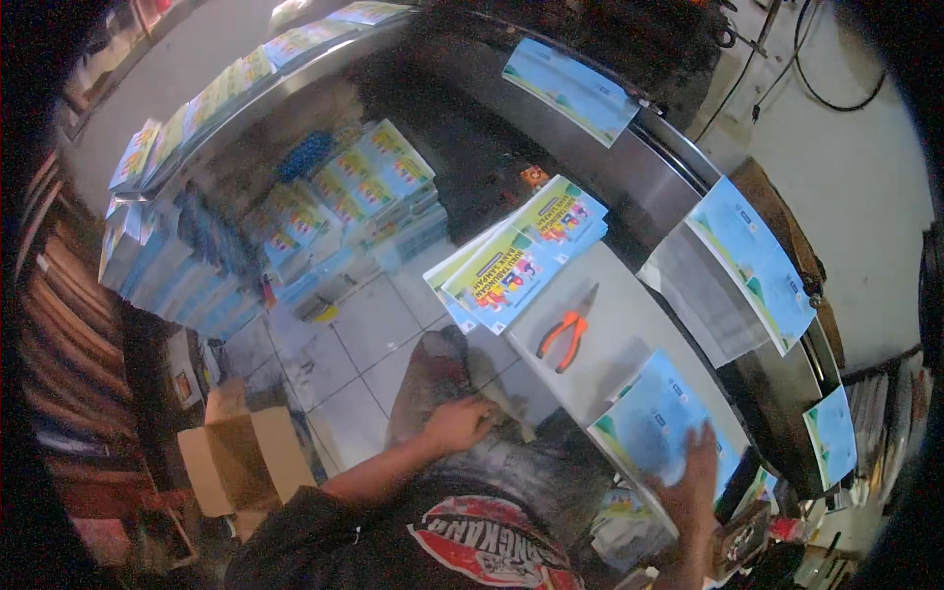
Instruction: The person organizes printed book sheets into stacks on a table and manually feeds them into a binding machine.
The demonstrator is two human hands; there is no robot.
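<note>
My left hand (458,424) rests with curled fingers on my grey trouser knee (433,379), beside the near edge of a white work surface (610,324). It holds nothing I can see. My right hand (694,477) is blurred, fingers spread, touching a light-blue printed sheet (654,418) that lies on top of a stack at the near right of the surface. Orange-handled pliers (565,329) lie in the middle of the surface. A fanned pile of yellow-and-blue booklets (521,258) sits at its far end.
More blue sheets (757,258) (572,88) lie along a metal machine bed (649,177) at right. Piles of booklets (344,206) stand on the tiled floor (344,344). An open cardboard box (241,457) is at lower left. Cables (816,69) trail at upper right.
</note>
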